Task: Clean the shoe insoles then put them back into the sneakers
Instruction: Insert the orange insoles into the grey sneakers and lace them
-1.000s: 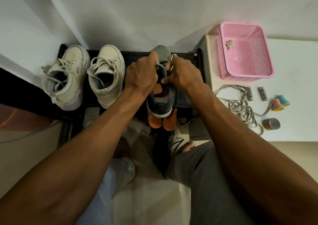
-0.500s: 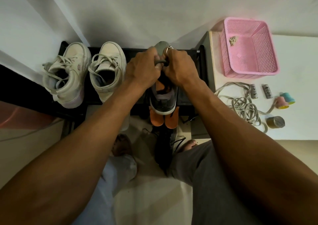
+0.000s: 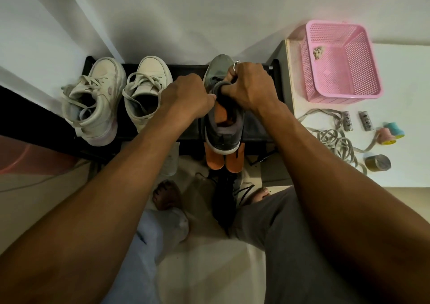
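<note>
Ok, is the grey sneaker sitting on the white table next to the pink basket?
No, the grey sneaker stands on the black rack, while the pink basket is on the white table beside it.

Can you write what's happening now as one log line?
left hand holds grey sneaker rim | right hand grips tongue | orange insole inside

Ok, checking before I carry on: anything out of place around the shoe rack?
Yes. Two orange insoles lie under the grey sneaker, their ends jutting past the black rack's front edge. A dark sneaker lies on the floor below, laces loose.
</note>
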Demonstrator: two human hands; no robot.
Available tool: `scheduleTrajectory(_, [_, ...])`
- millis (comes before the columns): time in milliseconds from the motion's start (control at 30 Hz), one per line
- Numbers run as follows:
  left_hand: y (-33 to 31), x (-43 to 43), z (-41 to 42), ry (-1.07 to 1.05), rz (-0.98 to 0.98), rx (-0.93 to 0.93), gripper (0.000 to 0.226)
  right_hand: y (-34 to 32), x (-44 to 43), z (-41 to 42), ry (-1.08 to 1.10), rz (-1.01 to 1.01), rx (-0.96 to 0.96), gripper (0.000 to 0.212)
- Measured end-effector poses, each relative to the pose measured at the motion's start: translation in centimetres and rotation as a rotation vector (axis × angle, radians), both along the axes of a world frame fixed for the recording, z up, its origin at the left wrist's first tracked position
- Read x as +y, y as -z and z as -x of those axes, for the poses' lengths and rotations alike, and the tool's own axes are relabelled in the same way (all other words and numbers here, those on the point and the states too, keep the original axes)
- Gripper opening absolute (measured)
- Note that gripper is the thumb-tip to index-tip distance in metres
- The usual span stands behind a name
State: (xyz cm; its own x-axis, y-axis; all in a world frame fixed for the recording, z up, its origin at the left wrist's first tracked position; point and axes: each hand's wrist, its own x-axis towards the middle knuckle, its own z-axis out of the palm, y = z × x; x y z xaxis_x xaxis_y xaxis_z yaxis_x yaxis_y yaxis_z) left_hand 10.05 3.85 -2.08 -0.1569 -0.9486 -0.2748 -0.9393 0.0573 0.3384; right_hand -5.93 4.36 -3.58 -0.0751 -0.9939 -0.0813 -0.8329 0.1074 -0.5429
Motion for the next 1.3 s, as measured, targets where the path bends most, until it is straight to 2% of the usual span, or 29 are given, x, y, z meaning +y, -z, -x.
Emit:
scheduleTrajectory(167, [0.3,0.2,0.2,0.007,0.031,0.011,0.043,0.1,-0.1,0.1,-0.017,0.004,-0.018,0.023])
scheduleTrajectory(367, [0.5,-0.1,0.5,0.068,-0.013,0.087,0.04,0.5,-0.3,0.2,-0.014,0.084,0.048,0.03])
scheduleTrajectory(633, [1.0,0.3,1.1,0.121,-0.018,-0.017,0.027,0.7,-0.2,-0.7,-0.001,0.111,0.117,0.032])
scheduleTrajectory(833, [1.1,0.0,1.2,0.087,-0.09,0.007,0.019,0.7,-0.3,-0.7,0.035,0.087,0.078,0.032])
scheduleTrajectory(1033, [1.1,-0.1,0.4,0.049,-0.163,0.124,0.024,0.8,-0.5,-0.1,0.007,0.046,0.039,0.034])
scheduleTrajectory(1133, [0.7,-0.4,-0.1,0.018,-0.162,0.101,0.028,0.6,-0.3,0.1,0.008,0.001,0.009,0.042])
scheduleTrajectory(1300, [0.1,-0.4,-0.3,-0.008,-0.173,0.059,0.038,-0.3,0.0,0.7,-0.001,-0.245,-0.008,0.058])
